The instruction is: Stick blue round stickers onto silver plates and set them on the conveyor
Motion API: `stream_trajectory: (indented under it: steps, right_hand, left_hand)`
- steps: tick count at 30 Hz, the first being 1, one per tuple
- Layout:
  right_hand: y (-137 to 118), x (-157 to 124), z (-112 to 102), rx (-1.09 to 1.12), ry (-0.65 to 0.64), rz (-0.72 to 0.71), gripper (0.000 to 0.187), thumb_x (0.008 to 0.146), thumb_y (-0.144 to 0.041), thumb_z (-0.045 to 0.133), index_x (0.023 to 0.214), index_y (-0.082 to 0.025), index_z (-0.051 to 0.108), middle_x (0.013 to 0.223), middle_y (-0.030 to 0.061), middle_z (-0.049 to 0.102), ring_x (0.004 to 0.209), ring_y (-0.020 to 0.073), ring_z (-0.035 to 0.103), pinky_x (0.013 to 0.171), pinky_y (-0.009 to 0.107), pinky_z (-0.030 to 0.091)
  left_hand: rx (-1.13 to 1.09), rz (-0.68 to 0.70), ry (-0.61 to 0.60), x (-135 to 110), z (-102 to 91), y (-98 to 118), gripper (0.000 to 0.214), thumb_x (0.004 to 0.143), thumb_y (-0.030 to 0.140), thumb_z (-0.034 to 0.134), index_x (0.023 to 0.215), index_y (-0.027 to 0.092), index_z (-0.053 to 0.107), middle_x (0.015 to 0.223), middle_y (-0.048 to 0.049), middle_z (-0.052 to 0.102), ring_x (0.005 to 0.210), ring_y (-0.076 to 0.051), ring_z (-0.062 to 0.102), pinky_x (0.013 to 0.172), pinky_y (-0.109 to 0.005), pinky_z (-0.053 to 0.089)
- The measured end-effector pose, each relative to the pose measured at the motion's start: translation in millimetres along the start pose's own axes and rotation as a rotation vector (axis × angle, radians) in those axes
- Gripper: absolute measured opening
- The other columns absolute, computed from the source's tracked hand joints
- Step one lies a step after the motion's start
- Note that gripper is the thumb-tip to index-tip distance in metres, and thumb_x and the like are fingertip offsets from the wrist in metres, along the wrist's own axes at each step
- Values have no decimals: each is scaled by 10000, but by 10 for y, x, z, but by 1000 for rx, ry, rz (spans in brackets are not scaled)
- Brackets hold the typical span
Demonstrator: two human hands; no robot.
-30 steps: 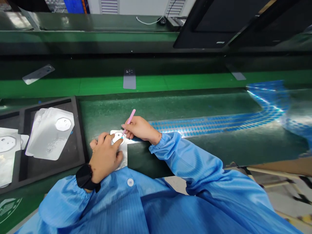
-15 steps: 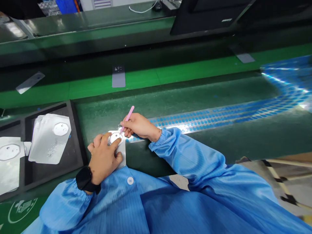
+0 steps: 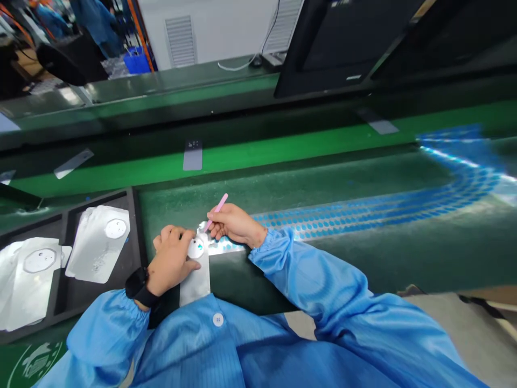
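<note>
1. On the dark green bench (image 3: 323, 178), near the centre, lies a flat, silvery-white rectangular sheet (image 3: 200, 283) with a round white patch (image 3: 194, 253) towards its far end.
2. The bare left hand (image 3: 172, 260) rests at the sheet's left side, thumb and index finger spread; the fingertip that was pressing over the patch has drawn back to its edge.
3. A small bright-blue spot (image 3: 200, 246) now shows uncovered on the patch, so it seems to hold without pressure.
4. The right hand (image 3: 236, 223) pinches a slim pink stick-shaped tool (image 3: 220, 203), its tip now shifted off the patch, near the sheet's far right corner.
5. A partly seen pale round emblem (image 3: 38, 364), lower left, and a small white label (image 3: 354, 77) are unreadable.
</note>
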State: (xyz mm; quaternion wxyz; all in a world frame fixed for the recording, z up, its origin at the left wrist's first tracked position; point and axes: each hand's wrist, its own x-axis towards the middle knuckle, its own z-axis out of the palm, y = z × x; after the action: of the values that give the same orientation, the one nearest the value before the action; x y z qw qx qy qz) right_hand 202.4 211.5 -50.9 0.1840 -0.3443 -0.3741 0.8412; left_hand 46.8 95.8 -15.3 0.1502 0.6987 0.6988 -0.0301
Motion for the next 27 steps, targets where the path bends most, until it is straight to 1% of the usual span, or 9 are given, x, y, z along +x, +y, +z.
stream_trajectory:
  steps: [4,8,11,13,15,18,21,24,27]
  right_hand:
    - [0,16,-54,100,-16,-8,298,873,-236,625,610,-101,590,449,24,592,381,96,571,381,153,468]
    - [22,43,-84,140,-35,-8,309,855,-267,646,603,-93,600,447,37,594,374,105,568,376,171,470]
    - [41,57,-99,152,-72,-9,321,813,-308,695,593,-95,597,447,42,594,387,111,577,384,176,474]
    - [55,63,-108,160,-87,-17,327,797,-325,708,592,-95,597,454,46,597,392,110,579,392,177,475]
    - [69,68,-116,171,-95,-30,325,776,-339,724,596,-101,593,457,41,598,402,114,587,392,178,467]
    - [84,77,-122,184,-97,-31,315,743,-352,747,616,-114,584,465,30,601,418,125,602,389,183,460]
    - [85,83,-119,185,-101,-12,308,731,-359,751,639,-121,578,489,28,616,418,124,602,391,189,462]
    - [82,76,-117,187,-90,-17,308,713,-365,756,653,-127,570,502,21,618,433,126,610,394,191,465]
    - [84,66,-122,175,-82,-28,323,690,-384,763,656,-127,570,505,19,618,432,123,607,398,193,468]
  left_hand:
    - [-164,-4,-3,165,-251,-101,453,651,148,663,1077,236,534,1095,-63,562,995,-239,584,897,-401,467]
    - [-194,52,178,558,-851,-417,322,698,187,576,1013,240,529,954,-23,579,916,-221,596,866,-368,490]
    - [-130,-127,324,945,-1345,-637,301,740,220,535,1040,214,518,883,-21,588,824,-201,602,826,-345,498]
    - [-65,-223,411,1129,-1515,-715,313,748,226,537,1059,193,520,973,-60,609,898,-207,609,871,-332,484]
    - [15,-199,383,1199,-1491,-735,373,736,287,588,1087,175,529,1077,-105,611,1005,-242,597,915,-348,469]
    - [126,-105,158,1126,-1195,-684,575,680,448,673,1171,186,525,1158,-131,611,1125,-316,556,952,-412,450]
    - [159,-218,-39,1018,-858,-585,710,627,461,719,1244,202,483,1186,-155,608,1107,-350,576,906,-441,462]
    - [49,-330,-83,1024,-682,-508,678,611,337,738,1213,183,469,1057,-151,651,985,-332,638,822,-405,480]
    - [-74,-334,-62,1122,-694,-521,648,586,240,756,1159,185,459,866,-77,679,868,-301,670,744,-360,493]
